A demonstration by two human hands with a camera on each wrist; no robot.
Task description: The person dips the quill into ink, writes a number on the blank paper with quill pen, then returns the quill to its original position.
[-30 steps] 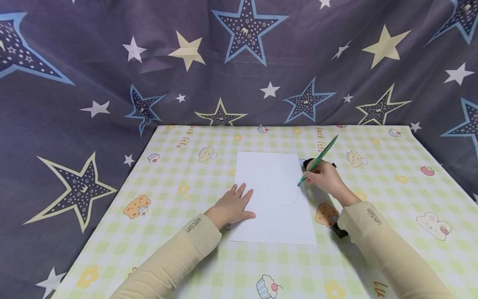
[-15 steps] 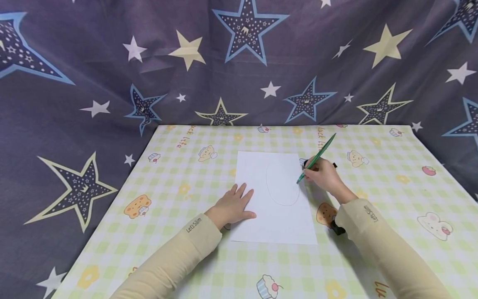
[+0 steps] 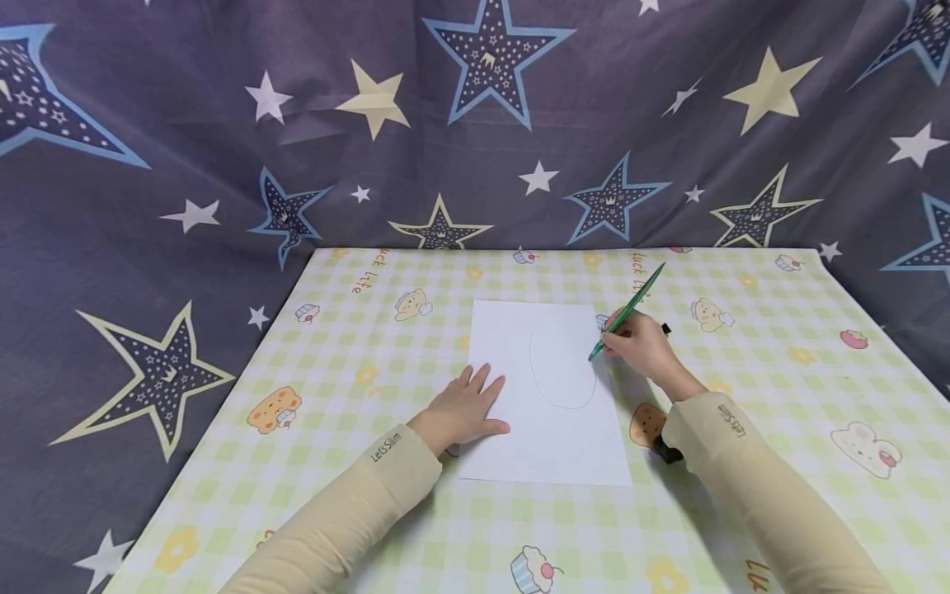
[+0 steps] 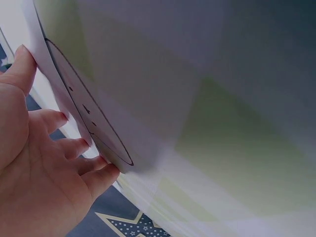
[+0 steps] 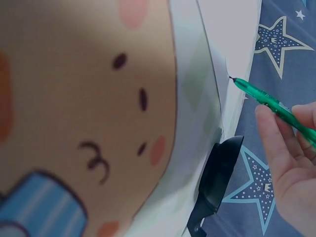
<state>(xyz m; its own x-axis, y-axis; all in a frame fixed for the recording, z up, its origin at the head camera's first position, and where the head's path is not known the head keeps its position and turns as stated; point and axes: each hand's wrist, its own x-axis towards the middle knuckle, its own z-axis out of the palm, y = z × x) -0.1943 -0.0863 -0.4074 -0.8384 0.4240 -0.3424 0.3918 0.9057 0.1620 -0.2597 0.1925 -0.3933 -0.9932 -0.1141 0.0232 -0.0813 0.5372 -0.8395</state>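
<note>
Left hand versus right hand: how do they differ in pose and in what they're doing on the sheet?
The left hand lies flat with fingers spread, pressing the paper's left edge; the right hand has its fingers curled round a green pen. The left hand holds nothing, while the right keeps the pen tilted, tip on the paper at the right side of the drawn oval. Both come out of beige sleeves.
</note>
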